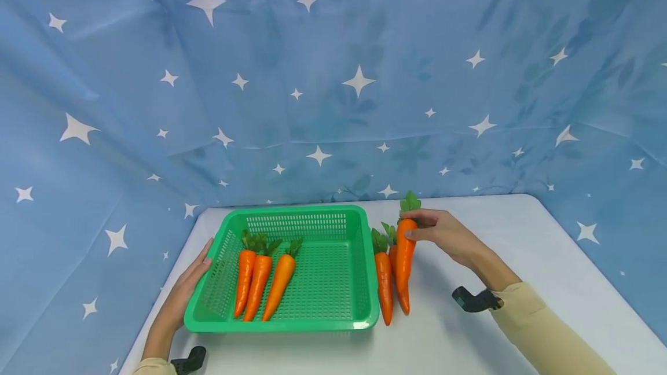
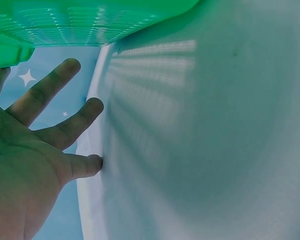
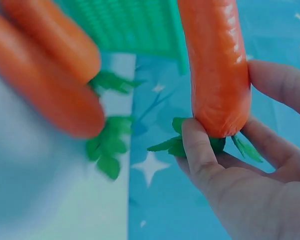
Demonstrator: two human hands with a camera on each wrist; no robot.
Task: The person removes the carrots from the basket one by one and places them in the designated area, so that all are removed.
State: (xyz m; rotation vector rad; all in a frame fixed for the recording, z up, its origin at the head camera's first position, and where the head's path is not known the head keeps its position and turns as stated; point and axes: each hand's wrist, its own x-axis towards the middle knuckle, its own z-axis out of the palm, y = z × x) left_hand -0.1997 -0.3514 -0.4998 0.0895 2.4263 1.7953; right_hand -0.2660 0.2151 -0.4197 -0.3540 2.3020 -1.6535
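My right hand (image 1: 443,233) pinches a carrot (image 1: 403,256) near its leafy top and holds it above the table, tip down. In the right wrist view, thumb and fingers sit on either side of the thick end of that carrot (image 3: 219,75). Two more carrots (image 1: 384,288) lie just right of the green basket (image 1: 281,326), one partly hidden behind the held one. Three carrots (image 1: 278,285) lie in the basket's left half, leaves toward the back. My left hand (image 1: 183,289) touches the basket's left side, its fingers straight and spread in the left wrist view.
A white table (image 1: 417,346) carries everything. Behind and beside it hangs a blue cloth (image 1: 333,114) with white stars. Black wrist cameras (image 1: 476,300) are strapped to both wrists.
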